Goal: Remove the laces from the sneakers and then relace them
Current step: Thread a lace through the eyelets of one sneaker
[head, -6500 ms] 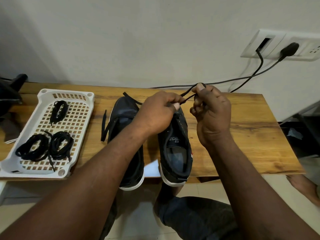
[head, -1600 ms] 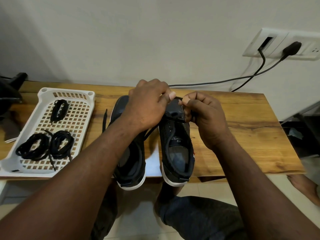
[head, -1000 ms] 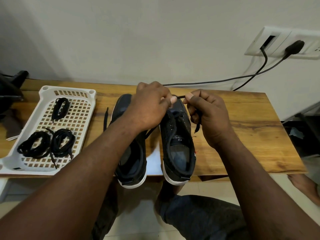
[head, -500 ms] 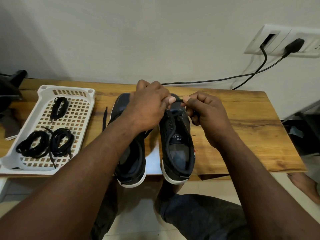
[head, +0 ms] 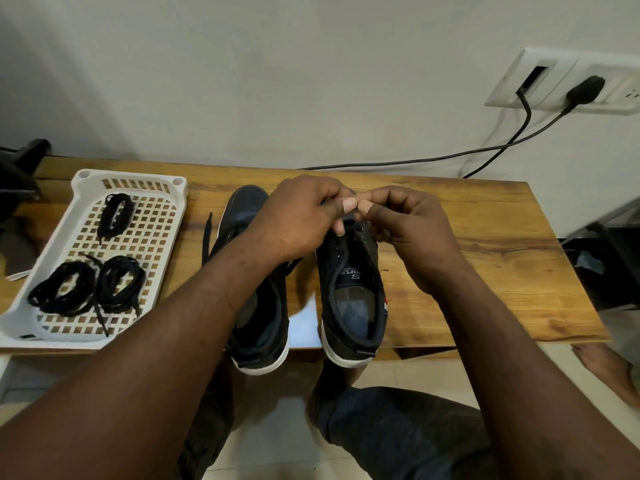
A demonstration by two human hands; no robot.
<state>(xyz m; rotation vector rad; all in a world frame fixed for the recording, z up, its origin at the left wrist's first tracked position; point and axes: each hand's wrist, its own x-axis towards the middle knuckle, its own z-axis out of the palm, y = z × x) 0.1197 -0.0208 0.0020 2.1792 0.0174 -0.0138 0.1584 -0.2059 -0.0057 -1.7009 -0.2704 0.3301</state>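
Two dark sneakers with white soles stand side by side on the wooden table (head: 485,258), heels toward me. My left hand (head: 301,216) and my right hand (head: 405,220) meet over the toe end of the right sneaker (head: 349,289), thumbs almost touching. Both hands have curled fingers pinching the black lace at the lowest eyelets; the lace itself is mostly hidden under my fingers. My left forearm crosses over the left sneaker (head: 258,320). A loose black lace end (head: 207,233) lies on the table beside the left sneaker.
A white perforated tray (head: 159,237) at the left holds three coiled black laces (head: 86,289). A black cable (head: 415,162) runs along the wall to a socket (head: 585,88). A dark object (head: 17,188) sits at the far left. My knee is below the table edge.
My hands have drawn closer together over the right sneaker's toe end; the lace that showed between them and hung from my right hand is now hidden in my fingers.
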